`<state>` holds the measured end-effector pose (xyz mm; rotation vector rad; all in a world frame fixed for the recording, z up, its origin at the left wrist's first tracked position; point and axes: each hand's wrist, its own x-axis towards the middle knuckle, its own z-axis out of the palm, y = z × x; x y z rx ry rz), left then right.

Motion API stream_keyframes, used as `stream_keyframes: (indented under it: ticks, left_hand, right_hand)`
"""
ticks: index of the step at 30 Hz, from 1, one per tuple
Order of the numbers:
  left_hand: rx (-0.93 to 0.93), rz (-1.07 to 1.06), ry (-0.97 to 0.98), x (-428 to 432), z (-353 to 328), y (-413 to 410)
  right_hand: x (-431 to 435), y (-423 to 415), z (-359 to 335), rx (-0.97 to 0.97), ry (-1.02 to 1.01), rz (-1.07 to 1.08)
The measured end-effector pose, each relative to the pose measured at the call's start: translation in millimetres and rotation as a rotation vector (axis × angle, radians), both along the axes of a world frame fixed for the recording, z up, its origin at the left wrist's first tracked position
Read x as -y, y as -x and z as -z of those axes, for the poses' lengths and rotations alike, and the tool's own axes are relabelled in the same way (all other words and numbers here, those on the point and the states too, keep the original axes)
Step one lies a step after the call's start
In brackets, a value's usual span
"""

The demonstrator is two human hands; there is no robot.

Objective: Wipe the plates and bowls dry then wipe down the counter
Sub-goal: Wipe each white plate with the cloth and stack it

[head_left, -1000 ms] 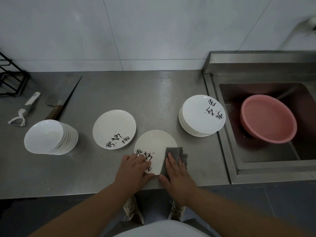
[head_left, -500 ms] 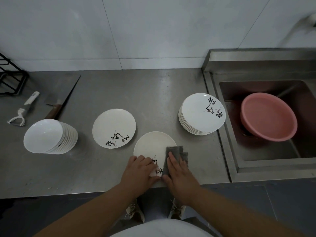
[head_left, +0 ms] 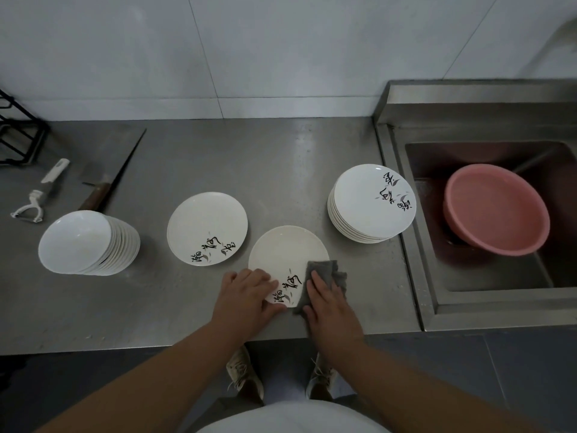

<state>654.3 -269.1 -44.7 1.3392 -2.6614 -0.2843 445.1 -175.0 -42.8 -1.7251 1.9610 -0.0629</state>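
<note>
Near the front edge of the steel counter (head_left: 281, 157) lay one white plate (head_left: 284, 248) with black brush writing on it. The left hand (head_left: 246, 295) rested on the plate's near left rim with its fingers laid flat across it, pressing and not wrapped around it. The right hand (head_left: 327, 304) lay flat with straight fingers on a grey cloth (head_left: 327, 270) and pressed it onto the plate's near right side. Part of the cloth hung over the rim onto the counter. The hands and the cloth hid the near rim and some of the writing.

Just to the left lay a second single plate (head_left: 206, 223) with the same kind of writing, apart from the first one. To the right, close to the sink, stood a stack of plates (head_left: 368, 198). I could not count how many were in it. Far to the left sat a stack of white bowls (head_left: 78, 242), one inside the other.

Behind the bowls lay a knife (head_left: 96, 195) with a brown handle, and the bowls hid the end of the handle. A white peeler (head_left: 40, 195) lay beside it. A black wire rack (head_left: 18, 129) was cut off by the left edge.

On the right, the steel sink (head_left: 468, 276) ran off the picture. A pink basin (head_left: 496, 207) leaned tilted inside it. Something pale in the top right corner was too blurry to name. Below the counter, two light shoes (head_left: 243, 373) showed on the dark floor.
</note>
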Motion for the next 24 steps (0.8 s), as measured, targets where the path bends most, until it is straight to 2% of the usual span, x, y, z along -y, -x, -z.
stream_keyframes:
  ticks: [5, 10, 13, 16, 19, 22, 24]
  left_hand:
    - [0.002, -0.009, -0.019, 5.9, 0.9, 5.1]
    - [0.022, -0.028, -0.039, 5.2, 1.8, 8.1]
    - [0.041, -0.038, -0.07, 6.1, -3.7, 10.4]
    - [0.078, -0.032, -0.134, 7.6, -13.5, 12.8]
    - [0.055, -0.084, -0.182, 8.2, -26.4, 12.5]
    - [0.044, -0.268, -0.272, 8.3, -42.3, 12.6]
    - [0.044, -0.39, -0.393, 10.2, -48.9, 13.0]
  right_hand:
    - [27.1, 31.1, 8.4, -0.067, 0.082, -0.124]
    - [13.2, 23.3, 7.2, 0.047, 0.207, -0.081]
    - [6.0, 21.4, -13.9, 0.205, 0.144, 0.014]
    - [13.5, 34.4, -45.2, 0.269, 0.076, 0.1]
    - [33.7, 51.6, -59.0, 0.251, 0.025, 0.204]
    - [61.2, 59.7, -61.3, 0.221, -0.126, 0.299]
    - [78.5, 59.5, -60.9, 0.167, -0.213, 0.274]
